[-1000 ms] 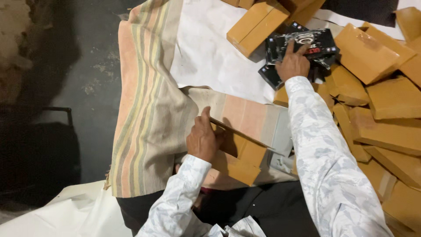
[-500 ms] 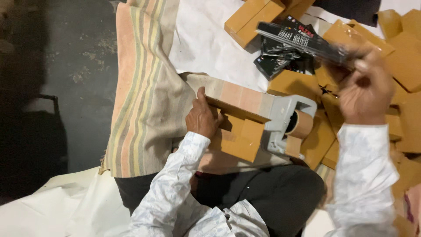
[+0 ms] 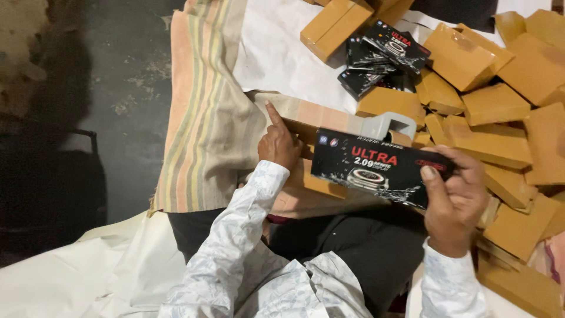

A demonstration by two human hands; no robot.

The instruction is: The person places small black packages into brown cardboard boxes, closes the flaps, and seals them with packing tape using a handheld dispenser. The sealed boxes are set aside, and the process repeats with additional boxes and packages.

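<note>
Left hand (image 3: 279,144): yours, fingers curled, forefinger raised, pressing the tan box (image 3: 321,182) on your lap; keep it steady.
Black box (image 3: 376,169): right of that hand, over your lap; hold it level.
Right hand (image 3: 453,197): closed round the black box's right end; grip firmly.

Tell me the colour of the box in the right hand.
Black box with red and white print, head view.

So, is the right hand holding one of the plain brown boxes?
No, the right hand grips a black printed box by its end, while the brown boxes lie on the floor beyond it.
</note>
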